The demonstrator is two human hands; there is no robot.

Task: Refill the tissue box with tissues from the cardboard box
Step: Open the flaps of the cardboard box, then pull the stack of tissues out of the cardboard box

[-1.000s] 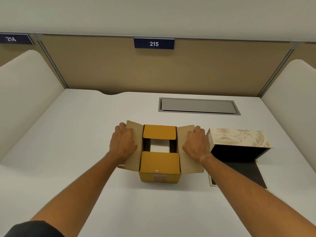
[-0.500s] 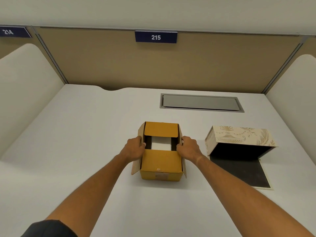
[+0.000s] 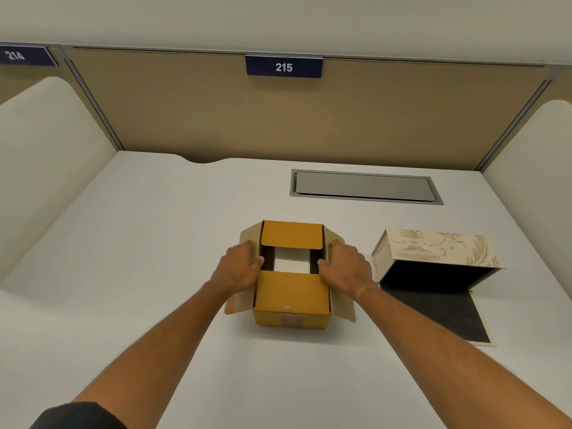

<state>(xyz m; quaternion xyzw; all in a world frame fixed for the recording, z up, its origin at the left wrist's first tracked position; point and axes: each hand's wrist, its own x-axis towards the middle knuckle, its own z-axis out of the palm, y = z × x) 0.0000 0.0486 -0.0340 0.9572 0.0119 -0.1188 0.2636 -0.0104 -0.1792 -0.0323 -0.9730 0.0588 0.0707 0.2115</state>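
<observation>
A small yellow-brown cardboard box [image 3: 291, 300] stands in the middle of the white desk. Its front and back flaps lie half folded over the top, and white tissues [image 3: 291, 263] show in the gap between them. My left hand [image 3: 240, 267] rests on the box's left side flap, fingertips at the opening's left rim. My right hand [image 3: 345, 267] does the same on the right flap, pressing it outward. To the right lies the cream patterned tissue box [image 3: 433, 247], open, with a dark empty inside and its lid flat on the desk.
A grey metal cable hatch [image 3: 365, 187] is set into the white desk [image 3: 154, 243] behind the boxes. A tan partition with a blue "215" sign [image 3: 283, 67] closes the back. Cream side panels stand at left and right.
My hands slid inward from the flattened side flaps to the edges of the opening. The flaps rose toward the box walls, then spread slightly again. The camera shifted a little.
</observation>
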